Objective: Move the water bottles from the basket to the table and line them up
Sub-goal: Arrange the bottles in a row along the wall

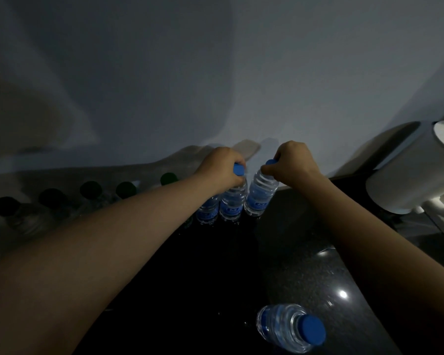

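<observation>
I have both hands out at the back of the dark worktop [305, 265], close to the wall [215, 73]. The left hand [221, 165] has its fingers [237, 160] curled tight round the blue cap of the left-hand bottle [232, 201]. The right hand [291, 160] pinches the neck of the right-hand bottle [260, 196] just under its cap. The two bottles are just beside each other, and a third blue-capped bottle [207, 210] stands half hidden behind my left wrist. It is too dark for me to tell whether either base is down on the surface.

My main worry is the grip. Holding by the cap and neck alone leaves the full body free to swing, so a bottle let go before its base sits flat would likely tip. A tipping bottle here would probably knock its neighbour, and the dim row of green-capped bottles [91, 189] runs on to the left.

The right-hand bottle looks tilted, though the wide lens may cause that. If it is a real tilt, it needs righting before I release it.

My left forearm passes close over the green caps, so a careless withdrawal could brush them. The near bottle [287, 326] stands alone well forward, where either elbow could catch it. The white appliance [405, 170] limits room on the right.
</observation>
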A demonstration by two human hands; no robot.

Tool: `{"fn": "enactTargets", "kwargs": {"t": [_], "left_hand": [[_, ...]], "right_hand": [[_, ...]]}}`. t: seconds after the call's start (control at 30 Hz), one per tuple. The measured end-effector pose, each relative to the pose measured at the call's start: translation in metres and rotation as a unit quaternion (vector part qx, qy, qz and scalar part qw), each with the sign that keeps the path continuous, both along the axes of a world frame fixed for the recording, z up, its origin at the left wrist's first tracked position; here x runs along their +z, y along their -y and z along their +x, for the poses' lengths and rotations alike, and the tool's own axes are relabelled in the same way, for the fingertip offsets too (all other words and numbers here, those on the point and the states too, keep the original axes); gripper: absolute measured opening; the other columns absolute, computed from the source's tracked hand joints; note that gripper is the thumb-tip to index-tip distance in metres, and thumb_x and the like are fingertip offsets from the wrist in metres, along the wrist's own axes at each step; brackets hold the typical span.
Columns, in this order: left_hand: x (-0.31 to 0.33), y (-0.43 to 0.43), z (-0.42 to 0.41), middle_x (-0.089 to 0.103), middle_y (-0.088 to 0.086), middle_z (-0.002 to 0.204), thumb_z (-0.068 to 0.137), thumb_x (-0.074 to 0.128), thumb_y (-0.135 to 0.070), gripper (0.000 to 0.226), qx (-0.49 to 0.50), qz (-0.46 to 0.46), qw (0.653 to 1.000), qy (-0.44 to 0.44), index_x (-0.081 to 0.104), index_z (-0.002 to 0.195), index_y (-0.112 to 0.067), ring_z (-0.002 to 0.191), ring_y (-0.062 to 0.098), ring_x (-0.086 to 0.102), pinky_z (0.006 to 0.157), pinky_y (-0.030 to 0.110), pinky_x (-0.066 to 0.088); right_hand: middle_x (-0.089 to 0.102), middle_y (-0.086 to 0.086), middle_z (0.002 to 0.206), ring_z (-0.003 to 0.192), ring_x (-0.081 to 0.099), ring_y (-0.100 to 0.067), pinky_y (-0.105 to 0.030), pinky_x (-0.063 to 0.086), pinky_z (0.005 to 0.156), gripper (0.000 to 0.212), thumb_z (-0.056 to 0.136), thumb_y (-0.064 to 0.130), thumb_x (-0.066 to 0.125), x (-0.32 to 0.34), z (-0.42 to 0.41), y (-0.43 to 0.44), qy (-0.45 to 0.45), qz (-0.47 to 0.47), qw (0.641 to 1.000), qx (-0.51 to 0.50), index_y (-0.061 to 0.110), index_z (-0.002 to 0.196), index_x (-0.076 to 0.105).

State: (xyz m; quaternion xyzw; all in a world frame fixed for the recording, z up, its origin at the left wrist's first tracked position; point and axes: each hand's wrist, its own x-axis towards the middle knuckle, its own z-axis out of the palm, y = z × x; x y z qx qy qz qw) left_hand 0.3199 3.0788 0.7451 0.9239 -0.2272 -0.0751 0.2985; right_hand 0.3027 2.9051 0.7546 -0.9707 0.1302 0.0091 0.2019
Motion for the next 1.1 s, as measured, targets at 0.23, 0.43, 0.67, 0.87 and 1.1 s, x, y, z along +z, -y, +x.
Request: {"fn": "enactTargets", "kwargs": {"t": [0.23,0.43,0.67,0.87,1.1], "left_hand": [[0.002,0.0,-0.001,0.059,-0.001,0.085,0.073,0.076,-0.015,0.017,0.0,0.006,1.0,-0.006,0.07,0.089,-0.016,0.076,0.014,0.053,0.057,0.017,0.032],[0.002,0.0,-0.004,0.057,0.0,0.085,0.074,0.076,-0.015,0.016,0.0,0.01,1.0,-0.005,0.069,0.088,-0.016,0.077,0.015,0.053,0.061,0.02,0.035],[0.0,0.003,-0.007,0.056,0.0,0.091,0.077,0.074,-0.016,0.02,0.009,0.029,0.999,0.023,0.069,0.096,-0.015,0.082,0.015,0.051,0.069,0.026,0.037],[0.002,0.005,-0.011,0.052,0.004,0.106,0.081,0.069,-0.021,0.021,0.002,0.083,0.995,0.047,0.062,0.101,-0.016,0.091,0.023,0.053,0.075,0.034,0.045],[0.02,0.0,-0.03,0.05,0.011,0.118,0.084,0.064,-0.026,0.035,-0.016,0.136,0.988,0.075,0.056,0.115,-0.01,0.101,0.03,0.055,0.086,0.043,0.05]], "right_hand": [[0.069,-0.016,0.082,0.078,0.067,-0.027,-0.043,0.059,0.074,0.032,0.077,0.028,0.075,-0.001,-0.003,-0.001,-0.003,-0.002,1.0,0.005,-0.001,0.086,0.066],[0.068,-0.015,0.083,0.078,0.066,-0.025,-0.038,0.058,0.073,0.034,0.079,0.032,0.074,-0.003,-0.003,0.001,-0.01,-0.022,1.0,0.011,0.001,0.088,0.064],[0.065,-0.014,0.091,0.083,0.062,-0.024,-0.036,0.056,0.074,0.046,0.078,0.042,0.073,0.001,-0.016,0.003,-0.016,-0.027,0.999,0.019,0.001,0.097,0.064],[0.064,-0.011,0.105,0.091,0.06,-0.021,-0.032,0.053,0.08,0.044,0.082,0.032,0.072,0.015,-0.059,0.008,-0.023,-0.032,0.998,0.042,0.005,0.114,0.058],[0.059,0.0,0.095,0.081,0.051,-0.008,-0.021,0.042,0.07,0.032,0.086,0.033,0.067,0.043,-0.13,0.012,-0.027,-0.06,0.996,0.065,0.015,0.112,0.06]]}}
